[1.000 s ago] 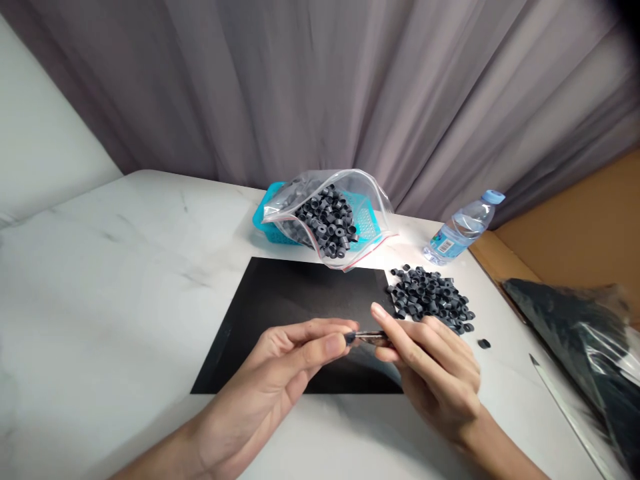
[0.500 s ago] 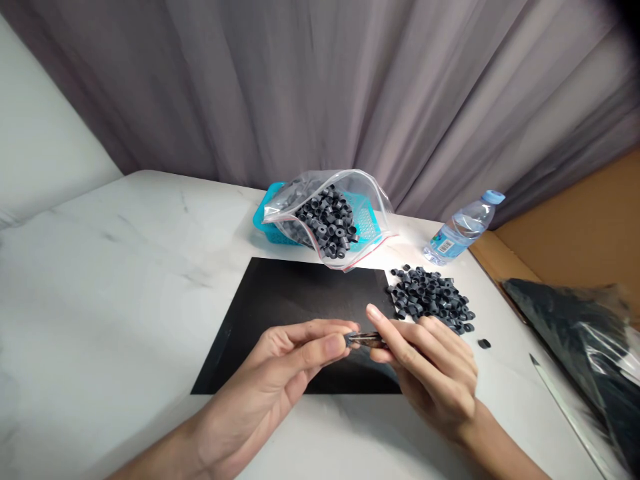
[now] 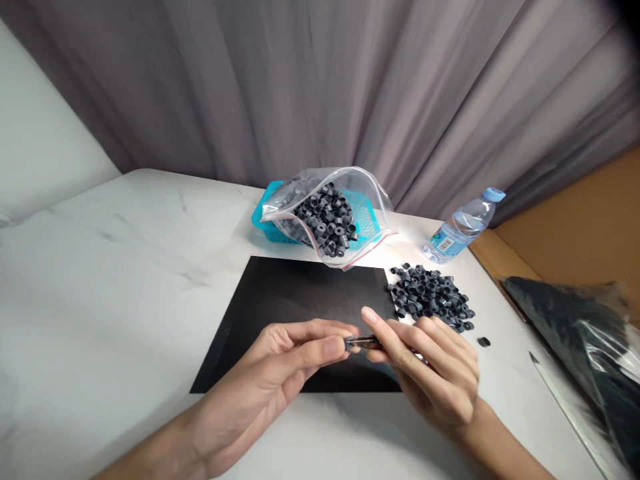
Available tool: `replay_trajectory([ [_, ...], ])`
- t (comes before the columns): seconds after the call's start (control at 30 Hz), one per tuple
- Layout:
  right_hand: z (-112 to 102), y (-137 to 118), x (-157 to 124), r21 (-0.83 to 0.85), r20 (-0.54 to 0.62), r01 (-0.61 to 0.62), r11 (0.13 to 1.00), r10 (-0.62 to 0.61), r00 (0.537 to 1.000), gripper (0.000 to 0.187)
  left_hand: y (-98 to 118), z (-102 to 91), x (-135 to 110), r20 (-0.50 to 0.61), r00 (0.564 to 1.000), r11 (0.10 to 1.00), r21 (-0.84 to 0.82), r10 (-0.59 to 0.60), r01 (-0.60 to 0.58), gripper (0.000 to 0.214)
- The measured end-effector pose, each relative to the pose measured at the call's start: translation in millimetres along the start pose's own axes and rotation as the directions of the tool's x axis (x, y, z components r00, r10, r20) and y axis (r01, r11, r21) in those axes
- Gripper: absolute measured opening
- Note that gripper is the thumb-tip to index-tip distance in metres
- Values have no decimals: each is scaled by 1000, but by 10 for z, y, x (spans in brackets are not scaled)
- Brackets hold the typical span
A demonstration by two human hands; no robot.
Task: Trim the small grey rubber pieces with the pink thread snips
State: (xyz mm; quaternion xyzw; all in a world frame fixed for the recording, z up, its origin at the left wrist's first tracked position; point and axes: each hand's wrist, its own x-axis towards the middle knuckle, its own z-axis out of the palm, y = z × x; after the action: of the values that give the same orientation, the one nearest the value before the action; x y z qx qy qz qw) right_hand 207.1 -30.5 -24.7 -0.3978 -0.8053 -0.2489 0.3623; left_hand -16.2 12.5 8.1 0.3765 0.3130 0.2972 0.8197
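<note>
Above the black mat [image 3: 280, 293], my left hand [image 3: 285, 360] pinches a small dark grey plastic ring [image 3: 348, 342] between thumb and fingers. Most of that piece is covered by the fingertips. My right hand [image 3: 430, 367] is closed around a small dark metal tool with narrow jaws [image 3: 369, 341], its index finger extended along the top. The tool's tip touches the ring from the right; its handles are mostly hidden in the palm. Beyond my right hand lies a loose pile of similar grey rings [image 3: 433, 297].
A turquoise basket [image 3: 265, 223] at the back holds an open clear zip bag [image 3: 370, 180] full of grey rings. To the right stand a water bottle [image 3: 457, 230], a cardboard box [image 3: 575, 220] and a dark plastic-wrapped bundle [image 3: 565, 313]. One ring [image 3: 484, 342] lies apart.
The tool's jaws look closer together on the ring than before. Both hands stay in nearly the same place, with the view shifted only slightly.
</note>
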Motion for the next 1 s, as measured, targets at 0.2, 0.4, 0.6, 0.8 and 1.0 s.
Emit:
replay_trajectory([
  [0.2, 19, -9, -1, 16, -16, -15, 1000, 15, 1000, 52, -27, -5, 24, -24, 1000, 1000, 3, 10, -10, 10],
  [0.4, 38, -24, -4, 180, -57, -115, 977, 127, 990, 44, -60, 3, 4, -79, 997, 1000, 18, 17, -16, 12],
  [0.6, 47, -18, -3, 187, -16, -86, 979, 90, 996, 49, -44, 4, -12, -90, 996, 1000, -3, 6, -6, 11],
  [0.8, 64, -16, -28, 145, -20, -87, 986, 91, 996, 51, -44, 0, -17, -95, 995, 1000, -20, 1, -3, 10],
  [1.0, 70, -17, -36, 129, -16, -82, 988, 85, 996, 52, -49, -12, -11, -121, 992, 1000, -14, -23, 22, 15],
])
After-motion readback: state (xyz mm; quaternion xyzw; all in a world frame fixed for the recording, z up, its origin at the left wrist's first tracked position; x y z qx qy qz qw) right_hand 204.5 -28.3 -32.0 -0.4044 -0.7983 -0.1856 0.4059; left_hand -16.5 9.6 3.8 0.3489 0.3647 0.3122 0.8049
